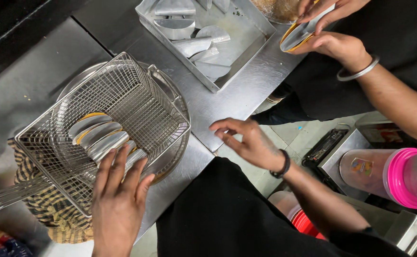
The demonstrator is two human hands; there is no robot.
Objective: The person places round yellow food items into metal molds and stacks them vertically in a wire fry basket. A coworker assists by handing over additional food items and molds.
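Wire basket [123, 102] under flat left hand [118, 200]

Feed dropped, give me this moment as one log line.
left hand: resting on square wire fry basket, touching curved metal moulds | right hand: open, empty, above steel counter edge

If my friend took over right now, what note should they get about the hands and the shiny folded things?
Left hand: open, fingers resting on the row of metal half-moon moulds standing in the wire fry basket.
Right hand: open and holding nothing, hovering at the steel counter edge.
The basket sits on a round metal pan. More moulds lie loose in the steel tray further along.
Another person's hands hold one mould near that tray.
Done: several moulds, dough edge showing, are lined up in the basket.
Left: the tray moulds are not in the basket.
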